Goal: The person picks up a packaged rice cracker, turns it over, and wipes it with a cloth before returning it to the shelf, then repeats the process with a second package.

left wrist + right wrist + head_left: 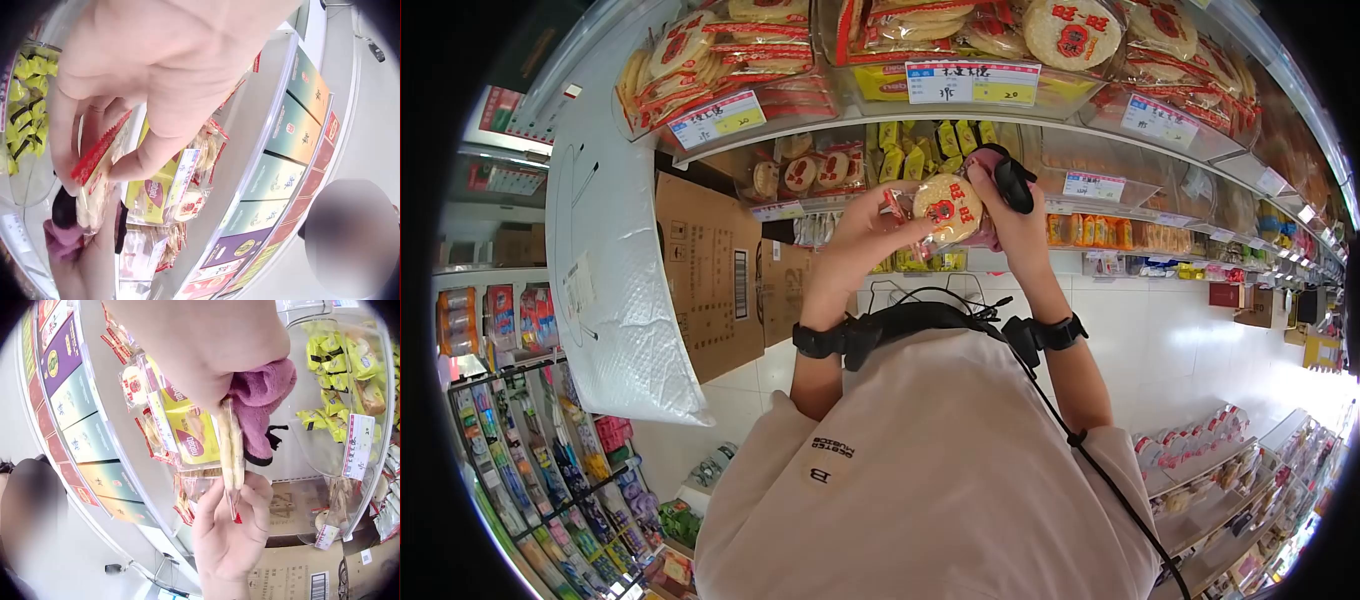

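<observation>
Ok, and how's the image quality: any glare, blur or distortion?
Head view: strong fisheye bending the shelves, bright glare on the floor, yet the cracker packet's lettering is readable. Left wrist view: dark corners, with a blurred oval at lower right. Right wrist view: dark corners, similar blurred patch at left.

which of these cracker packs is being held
The pack between the left hand and right hand, by the purple cloth; other packs sit in shelf bins.
</observation>
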Motion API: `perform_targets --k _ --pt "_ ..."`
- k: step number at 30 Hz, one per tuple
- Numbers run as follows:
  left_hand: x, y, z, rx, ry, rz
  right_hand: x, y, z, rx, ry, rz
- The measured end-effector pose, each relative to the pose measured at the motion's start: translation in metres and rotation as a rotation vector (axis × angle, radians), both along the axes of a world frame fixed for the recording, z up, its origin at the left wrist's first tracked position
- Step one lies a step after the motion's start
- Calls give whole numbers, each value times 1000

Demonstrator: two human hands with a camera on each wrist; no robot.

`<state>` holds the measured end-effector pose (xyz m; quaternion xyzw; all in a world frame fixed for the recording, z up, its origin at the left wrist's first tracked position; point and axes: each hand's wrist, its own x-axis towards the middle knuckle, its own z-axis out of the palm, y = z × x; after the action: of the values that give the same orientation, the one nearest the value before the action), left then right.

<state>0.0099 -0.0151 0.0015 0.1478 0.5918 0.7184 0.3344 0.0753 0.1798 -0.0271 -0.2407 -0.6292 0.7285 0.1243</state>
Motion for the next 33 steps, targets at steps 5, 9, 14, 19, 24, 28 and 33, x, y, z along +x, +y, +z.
perform_targets --k 5,9,14,19,24,28,33 --pt "1 1 -15 1 -4 66 -2 -1 -16 -101 257 73" --pt "0 -2 -19 -51 -7 14 5 8 7 83 21 197" --pt "-2 -7 -28 -56 -168 46 4 -1 11 242 186 159" --pt "6 0 -11 -49 -22 85 3 6 12 121 77 -36" --pt "-1 5 -25 -34 60 183 6 3 0 -254 44 48" --pt "2 15 -28 -258 414 277 5 -15 1 -103 168 85" --pt "3 17 -18 -303 694 339 4 -7 3 8 9 74"
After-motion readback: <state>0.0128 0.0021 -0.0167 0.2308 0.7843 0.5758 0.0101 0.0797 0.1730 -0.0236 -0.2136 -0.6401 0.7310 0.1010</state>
